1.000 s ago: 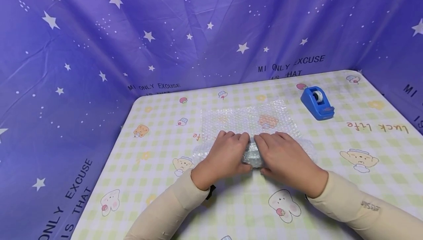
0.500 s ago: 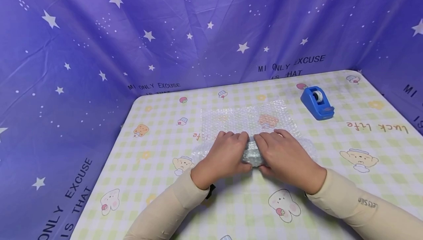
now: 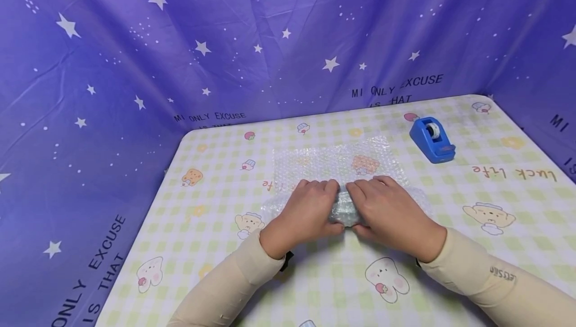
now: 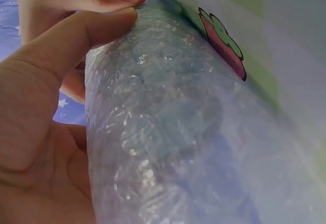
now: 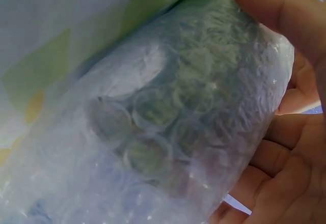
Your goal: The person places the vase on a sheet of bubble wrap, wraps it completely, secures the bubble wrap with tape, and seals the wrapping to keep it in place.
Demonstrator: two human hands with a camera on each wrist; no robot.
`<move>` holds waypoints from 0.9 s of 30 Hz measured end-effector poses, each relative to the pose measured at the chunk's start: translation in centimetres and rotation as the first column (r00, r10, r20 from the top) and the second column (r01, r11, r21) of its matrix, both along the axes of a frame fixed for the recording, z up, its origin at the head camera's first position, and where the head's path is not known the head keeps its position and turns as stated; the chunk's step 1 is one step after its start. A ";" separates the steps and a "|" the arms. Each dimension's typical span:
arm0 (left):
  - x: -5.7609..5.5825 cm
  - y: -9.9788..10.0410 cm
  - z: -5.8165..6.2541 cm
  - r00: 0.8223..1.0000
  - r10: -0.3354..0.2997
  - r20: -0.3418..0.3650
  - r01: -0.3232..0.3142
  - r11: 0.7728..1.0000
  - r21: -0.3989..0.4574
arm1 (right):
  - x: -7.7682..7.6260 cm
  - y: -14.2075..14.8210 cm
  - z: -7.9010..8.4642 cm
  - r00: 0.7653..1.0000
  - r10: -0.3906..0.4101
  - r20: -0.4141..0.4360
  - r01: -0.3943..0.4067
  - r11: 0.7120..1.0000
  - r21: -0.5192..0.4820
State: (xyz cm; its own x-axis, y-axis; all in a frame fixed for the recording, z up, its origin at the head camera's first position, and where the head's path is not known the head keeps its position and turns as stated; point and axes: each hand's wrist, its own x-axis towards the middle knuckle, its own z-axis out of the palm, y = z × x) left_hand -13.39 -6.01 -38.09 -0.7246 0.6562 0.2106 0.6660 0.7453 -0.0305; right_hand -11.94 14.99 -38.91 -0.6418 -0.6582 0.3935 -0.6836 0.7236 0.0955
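Both hands grip a roll of clear bubble wrap (image 3: pixel 345 210) near the middle of the table. My left hand (image 3: pixel 306 213) curls over its left part and my right hand (image 3: pixel 390 214) over its right part, with fingers on the far side and thumbs on the near side. A flat length of the same bubble wrap spreads out beyond the roll. In the left wrist view the thumb presses the bubble wrap (image 4: pixel 163 117). Through the bubble wrap (image 5: pixel 204 102) in the right wrist view, a rounded, see-through shape shows inside; its kind is hidden by the layers.
A blue tape dispenser (image 3: pixel 432 140) with a roll of tape stands at the back right. The table (image 3: pixel 216 282) has a green-and-white checked cover with cartoon prints. A purple curtain with stars (image 3: pixel 252 42) hangs behind and along both sides.
My right hand has shifted slightly away from me on the roll, its thumb a little closer to the left one. The left hand and the flat bubble wrap look almost still.
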 end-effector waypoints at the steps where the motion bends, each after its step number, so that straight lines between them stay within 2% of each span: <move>1: 0.0 0.0 0.0 1.000 -0.003 -0.002 0.003 1.000 -0.001 | 0.0 0.0 0.0 1.000 0.000 0.001 0.000 1.000 0.004; 14: 0.4 0.5 -0.1 1.000 0.019 -0.025 -0.021 0.994 -0.111 | -0.1 0.3 0.0 1.000 0.010 0.001 -0.010 1.000 -0.001; 21: 0.7 0.7 -0.1 0.998 0.056 -0.024 -0.059 0.989 -0.138 | -0.3 0.4 0.0 0.999 0.028 0.025 -0.028 1.000 -0.010; 27: 0.7 0.7 -0.1 0.998 0.046 -0.036 -0.050 0.989 -0.141 | -0.3 0.5 0.0 0.998 0.042 0.045 -0.040 0.999 -0.031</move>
